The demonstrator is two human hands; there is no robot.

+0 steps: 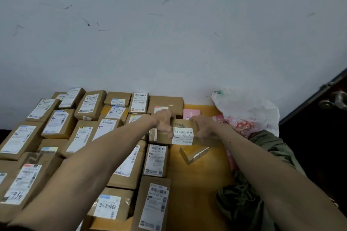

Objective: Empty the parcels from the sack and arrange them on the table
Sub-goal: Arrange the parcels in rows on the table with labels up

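The step in hand is placement. One brown cardboard parcel with a white barcode label is held at the right-hand end of the rows of brown labelled parcels, which cover the left and centre of the yellow wooden table. The left hand grips the left end of this parcel, fingers curled down over its top edge. The right hand grips the right end in the same manner. Both hands are thus clamped on the one parcel, with its length between them. It cannot be told whether the underside of the parcel touches the table or hangs just above it. A small brown cardboard box lies askew on the bare table surface just in front of the held parcel. The olive-green fabric sack lies crumpled at the right edge of the table, under the right forearm; its contents are not visible. A white plastic bag rests against the wall beyond it. Judged from this layout, the task is well advanced. The next move calls for setting the parcel down flat with the label upward, squaring it against the neighbouring parcels, and releasing both hands. After that, the small brown cardboard box probably needs aligning and the sack needs checking for remaining parcels.
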